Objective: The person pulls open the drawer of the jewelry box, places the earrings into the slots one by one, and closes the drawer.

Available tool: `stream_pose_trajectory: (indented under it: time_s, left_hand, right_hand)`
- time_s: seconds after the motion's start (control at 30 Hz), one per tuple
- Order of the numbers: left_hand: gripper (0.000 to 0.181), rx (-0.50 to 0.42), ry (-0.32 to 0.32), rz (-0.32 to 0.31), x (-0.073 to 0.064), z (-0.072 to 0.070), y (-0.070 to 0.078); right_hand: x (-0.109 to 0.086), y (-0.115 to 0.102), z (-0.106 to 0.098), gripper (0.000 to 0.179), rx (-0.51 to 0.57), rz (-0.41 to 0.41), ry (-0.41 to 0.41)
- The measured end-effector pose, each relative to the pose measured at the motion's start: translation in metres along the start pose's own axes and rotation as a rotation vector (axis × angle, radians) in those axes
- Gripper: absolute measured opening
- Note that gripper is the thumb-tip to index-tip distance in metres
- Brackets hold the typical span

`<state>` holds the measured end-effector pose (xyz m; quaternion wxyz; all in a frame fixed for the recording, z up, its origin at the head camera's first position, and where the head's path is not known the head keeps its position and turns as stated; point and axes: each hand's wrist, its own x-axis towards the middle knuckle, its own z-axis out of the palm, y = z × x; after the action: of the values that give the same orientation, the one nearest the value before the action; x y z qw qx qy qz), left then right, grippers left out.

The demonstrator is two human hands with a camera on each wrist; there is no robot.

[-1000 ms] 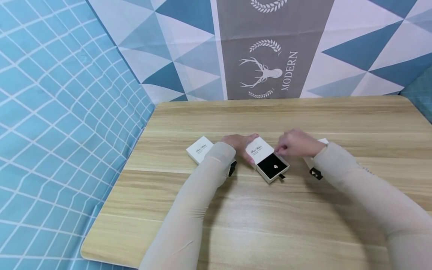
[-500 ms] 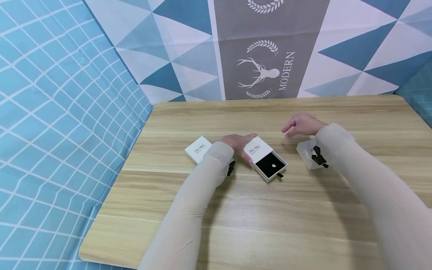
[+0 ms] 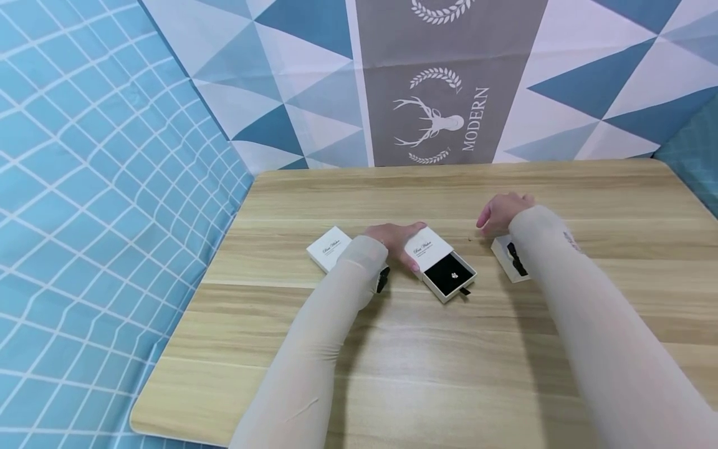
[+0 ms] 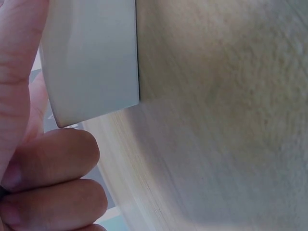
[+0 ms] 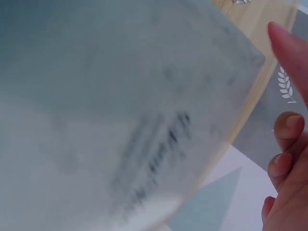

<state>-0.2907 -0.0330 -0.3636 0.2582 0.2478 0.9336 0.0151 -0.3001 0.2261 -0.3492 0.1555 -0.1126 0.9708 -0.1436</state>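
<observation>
My left hand [image 3: 395, 240] grips the white sleeve [image 3: 429, 249] of the middle jewelry box, thumb on one side and fingers on the other. The box's drawer [image 3: 472, 278] is pulled partly out toward the front right. On its black pad lies a small flower-shaped piece of jewelry [image 3: 455, 275]. Behind the right white box [image 3: 507, 260], my right hand [image 3: 503, 211] hovers with thumb stretched out and other fingers loosely curled, holding nothing. A small silvery item [image 5: 241, 1] lies on the table ahead of its thumb in the right wrist view.
Another white box [image 3: 327, 247] with printed lettering sits left of the left hand, partly covered by the sleeve. My right forearm overlaps the right box. The wooden table [image 3: 426, 374] ends at a patterned backdrop [image 3: 449, 75] behind, with blue checked cloth [image 3: 84, 187] at the left.
My right hand has left the open drawer's side and moved back and right, above the right box's far side. The left hand keeps its grip on the middle box.
</observation>
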Motion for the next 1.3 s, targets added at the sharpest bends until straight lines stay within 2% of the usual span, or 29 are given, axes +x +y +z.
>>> stream_pose_trajectory:
  time_s: [0.2,0.4,0.53,0.63,0.93,1.3]
  left_hand:
    - [0.11,-0.002,-0.001,0.021,0.003,0.001,-0.001]
    - [0.11,-0.003,-0.006,0.004,0.004,0.001,-0.001]
    - [0.11,-0.005,-0.011,0.011,0.003,0.0,0.0]
    - [0.11,-0.005,-0.011,0.013,0.003,0.0,0.0]
    - [0.11,-0.013,-0.009,0.003,0.002,0.0,-0.001]
    - [0.11,-0.014,-0.005,0.0,0.003,0.001,-0.004]
  right_hand:
    - [-0.001,-0.004,-0.009,0.02,-0.026,0.002,-0.019]
    - [0.001,-0.013,0.002,0.025,-0.023,0.035,-0.005]
    - [-0.002,-0.018,0.01,0.028,0.034,0.069,0.0]
    - [-0.001,-0.017,0.015,0.026,0.051,0.075,0.002]
    - [0.011,-0.01,0.027,0.013,-0.031,0.05,0.013]
    - [0.003,-0.024,0.022,0.011,-0.049,0.052,-0.015]
